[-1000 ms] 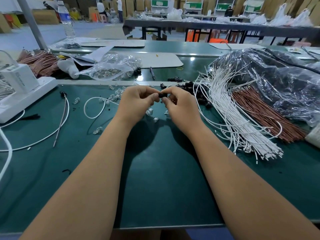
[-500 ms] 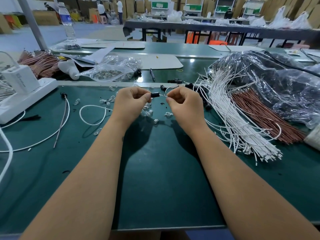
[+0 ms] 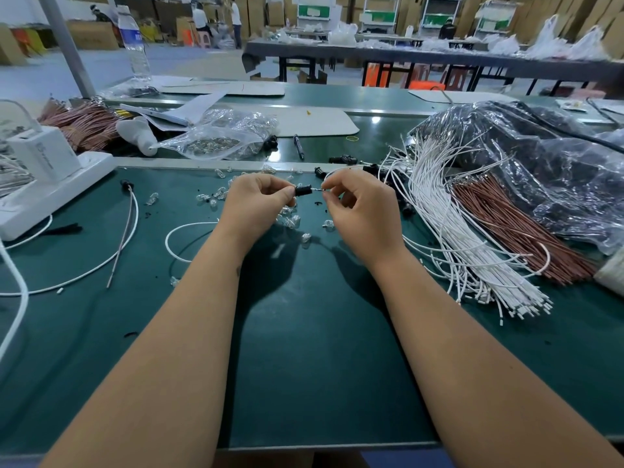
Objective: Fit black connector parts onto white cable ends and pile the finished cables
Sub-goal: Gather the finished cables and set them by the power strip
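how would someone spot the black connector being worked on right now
Start at the big white cable bundle on the green table, then look left to the two hands. The black connector is pinched in the left hand, unlike the loose ones lying on the table.

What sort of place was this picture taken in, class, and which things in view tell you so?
Most likely a factory assembly hall. A big bundle of white cables lies on the green workbench, the left hand holds a black connector, and long tables and stacked cardboard boxes fill the background.
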Tool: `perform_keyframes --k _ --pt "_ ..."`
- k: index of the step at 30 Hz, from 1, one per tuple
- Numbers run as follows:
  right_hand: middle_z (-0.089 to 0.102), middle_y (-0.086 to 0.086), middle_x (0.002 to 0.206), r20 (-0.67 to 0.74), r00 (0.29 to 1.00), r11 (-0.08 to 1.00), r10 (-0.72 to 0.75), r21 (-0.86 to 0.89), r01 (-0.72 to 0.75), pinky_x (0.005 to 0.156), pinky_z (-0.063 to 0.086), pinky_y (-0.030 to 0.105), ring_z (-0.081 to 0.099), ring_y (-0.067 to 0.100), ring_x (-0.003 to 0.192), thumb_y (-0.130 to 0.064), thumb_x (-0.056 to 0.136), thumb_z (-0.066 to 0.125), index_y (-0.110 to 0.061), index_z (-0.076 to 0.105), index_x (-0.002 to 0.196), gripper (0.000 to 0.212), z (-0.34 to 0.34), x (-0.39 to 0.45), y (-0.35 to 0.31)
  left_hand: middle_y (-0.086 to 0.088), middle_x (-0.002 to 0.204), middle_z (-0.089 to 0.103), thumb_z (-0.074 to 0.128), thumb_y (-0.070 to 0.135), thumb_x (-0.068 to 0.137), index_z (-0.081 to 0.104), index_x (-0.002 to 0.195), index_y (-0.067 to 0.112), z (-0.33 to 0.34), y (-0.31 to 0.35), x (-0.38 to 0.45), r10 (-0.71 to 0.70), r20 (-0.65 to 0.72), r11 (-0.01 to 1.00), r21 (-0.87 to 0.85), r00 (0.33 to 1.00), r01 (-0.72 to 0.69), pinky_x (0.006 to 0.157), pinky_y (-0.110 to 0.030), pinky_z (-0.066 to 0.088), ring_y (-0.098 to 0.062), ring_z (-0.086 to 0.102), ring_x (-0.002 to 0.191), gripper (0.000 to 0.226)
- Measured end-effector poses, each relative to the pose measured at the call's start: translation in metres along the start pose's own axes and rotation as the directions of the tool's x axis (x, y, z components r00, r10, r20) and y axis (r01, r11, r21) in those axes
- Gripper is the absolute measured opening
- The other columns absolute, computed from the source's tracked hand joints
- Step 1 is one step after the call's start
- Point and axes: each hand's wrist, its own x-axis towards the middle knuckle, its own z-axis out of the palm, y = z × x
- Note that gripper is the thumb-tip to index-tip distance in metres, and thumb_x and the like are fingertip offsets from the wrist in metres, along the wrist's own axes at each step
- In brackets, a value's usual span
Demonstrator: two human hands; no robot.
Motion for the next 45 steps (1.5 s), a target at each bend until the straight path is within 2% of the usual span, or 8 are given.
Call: perform_keyframes --k 7,14,19,24,30,37,42,45 --pt "0.069 -0.002 0.087 -0.012 0.996 0.987 -0.094 -0.132 0.092 0.065 0.051 0.034 0.058 0.014 0.077 -0.012 0.085 0.066 -0.011 0.072 0.086 0.007 -0.006 -0.001 -0.006 0.012 0.061 0.065 0.062 0.012 0.090 0.068 0.080 0.019 -0.001 0.001 -0.002 -0.004 0.028 1.000 -0.006 1.000 0.004 0.055 -0.004 0.038 0.008 0.051 0.049 0.013" --pt "0.066 -0.012 0.080 -0.010 0.997 0.996 0.079 -0.039 -0.079 0.064 0.047 0.029 0.049 0.010 0.062 -0.017 0.083 0.066 -0.018 0.070 0.079 0.006 -0.006 0.002 -0.003 0.000 0.074 0.068 0.063 0.011 0.090 0.067 0.086 0.016 0.001 0.003 -0.004 0.023 0.063 0.997 0.077 0.998 -0.028 0.060 -0.005 0.044 -0.001 0.059 0.063 0.008" --pt "0.056 -0.029 0.059 0.039 0.967 0.965 0.252 0.071 -0.254 0.059 0.045 0.024 0.047 0.004 0.053 -0.017 0.081 0.065 -0.026 0.066 0.070 0.014 -0.006 0.003 0.000 -0.003 0.078 0.066 0.062 0.011 0.091 0.067 0.092 0.011 0.003 0.004 -0.006 0.088 0.076 0.983 0.155 0.993 -0.099 0.066 -0.013 0.045 -0.008 0.057 0.068 0.004" --pt "0.056 -0.022 0.053 0.047 0.931 0.914 0.361 0.177 -0.364 0.054 0.041 0.017 0.047 0.001 0.050 -0.014 0.079 0.065 -0.025 0.065 0.065 0.018 -0.006 0.004 0.000 0.000 0.080 0.065 0.062 0.009 0.091 0.063 0.089 0.016 0.008 0.007 -0.008 0.166 0.059 0.964 0.201 0.984 -0.175 0.074 -0.020 0.047 -0.012 0.061 0.077 0.007" --pt "0.064 -0.004 0.064 0.047 0.900 0.857 0.434 0.288 -0.428 0.069 0.053 0.038 0.057 0.017 0.063 -0.011 0.080 0.064 -0.015 0.068 0.068 0.013 -0.006 0.006 0.000 0.004 0.079 0.064 0.062 0.009 0.091 0.064 0.091 0.014 0.012 0.009 -0.008 0.244 0.022 0.944 0.225 0.969 -0.243 0.070 -0.008 0.045 -0.009 0.061 0.076 0.005" --pt "0.063 -0.003 0.066 0.056 0.898 0.849 0.437 0.304 -0.432 0.076 0.055 0.046 0.059 0.020 0.067 -0.010 0.080 0.064 -0.012 0.068 0.070 0.011 -0.004 0.006 0.001 0.003 0.084 0.067 0.064 0.008 0.089 0.066 0.091 0.011 0.015 0.011 -0.010 0.266 0.032 0.936 0.231 0.963 -0.266 0.074 -0.007 0.045 -0.010 0.065 0.083 0.004" --pt "0.064 -0.004 0.068 0.062 0.902 0.852 0.427 0.307 -0.424 0.075 0.056 0.044 0.061 0.025 0.070 -0.011 0.081 0.064 -0.014 0.068 0.071 0.011 -0.004 0.006 0.000 -0.005 0.086 0.070 0.063 0.009 0.090 0.066 0.091 0.011 0.014 0.011 -0.010 0.228 0.042 0.948 0.217 0.973 -0.232 0.082 -0.029 0.053 -0.020 0.067 0.085 0.004" --pt "0.064 -0.002 0.070 0.073 0.901 0.849 0.428 0.310 -0.429 0.076 0.056 0.045 0.062 0.027 0.072 -0.012 0.082 0.065 -0.015 0.068 0.072 0.011 -0.004 0.006 0.000 -0.008 0.084 0.070 0.063 0.008 0.090 0.065 0.092 0.011 0.013 0.011 -0.010 0.214 0.055 0.953 0.209 0.975 -0.221 0.079 -0.032 0.054 -0.023 0.066 0.082 0.004"
